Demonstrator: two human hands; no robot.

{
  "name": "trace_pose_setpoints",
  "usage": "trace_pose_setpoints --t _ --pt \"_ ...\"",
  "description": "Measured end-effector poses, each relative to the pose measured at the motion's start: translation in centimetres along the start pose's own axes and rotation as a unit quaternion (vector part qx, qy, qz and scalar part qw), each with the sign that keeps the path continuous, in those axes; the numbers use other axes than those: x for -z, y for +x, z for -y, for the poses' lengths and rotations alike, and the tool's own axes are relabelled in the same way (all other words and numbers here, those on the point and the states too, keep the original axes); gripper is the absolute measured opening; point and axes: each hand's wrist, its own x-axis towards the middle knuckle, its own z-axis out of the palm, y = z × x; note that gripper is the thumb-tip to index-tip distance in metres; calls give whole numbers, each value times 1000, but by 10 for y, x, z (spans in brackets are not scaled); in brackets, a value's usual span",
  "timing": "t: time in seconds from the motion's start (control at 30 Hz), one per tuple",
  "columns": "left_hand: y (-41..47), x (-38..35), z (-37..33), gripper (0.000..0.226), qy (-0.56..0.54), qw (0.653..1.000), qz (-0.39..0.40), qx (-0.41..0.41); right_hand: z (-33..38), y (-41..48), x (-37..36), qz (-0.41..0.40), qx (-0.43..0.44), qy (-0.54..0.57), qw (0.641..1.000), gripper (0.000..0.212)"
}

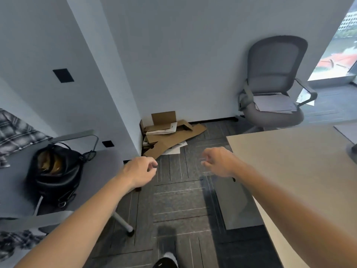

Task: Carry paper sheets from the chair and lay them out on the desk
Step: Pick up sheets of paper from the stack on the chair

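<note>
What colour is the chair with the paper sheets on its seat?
Grey: the chair has a grey mesh back and grey seat, seen in the head view.

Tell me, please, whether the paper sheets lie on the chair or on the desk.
On the chair: the paper sheets lie stacked on its seat.

Bare forearms [87,219]; blk shoe [165,264], grey sock [171,255].
</note>
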Motion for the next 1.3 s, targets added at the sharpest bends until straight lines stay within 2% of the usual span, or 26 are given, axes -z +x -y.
trace_pose_setpoints --t 0.17,0.4,0.63,0.83,1.03,1.3 --pt "131 25 22 29 -14 1000 -5 -10 -34 115 38 0 -24 -21 999 37" --pt "328 89 10 31 -9 996 25 -89 -84 248 112 -11 -111 -10 994 38" --pt "504 136 -36 29 7 986 51 -156 -162 350 170 -25 -171 24 985 38" --pt "670 154 -85 33 27 983 57 -172 -260 457 212 -43 -195 60 978 38" --pt "817 184 -142 32 62 976 82 -191 -353 554 263 -17 -228 83 970 38" --pt "995 182 -236 33 65 960 134 -237 -472 622 329 -42 -315 96 943 26"
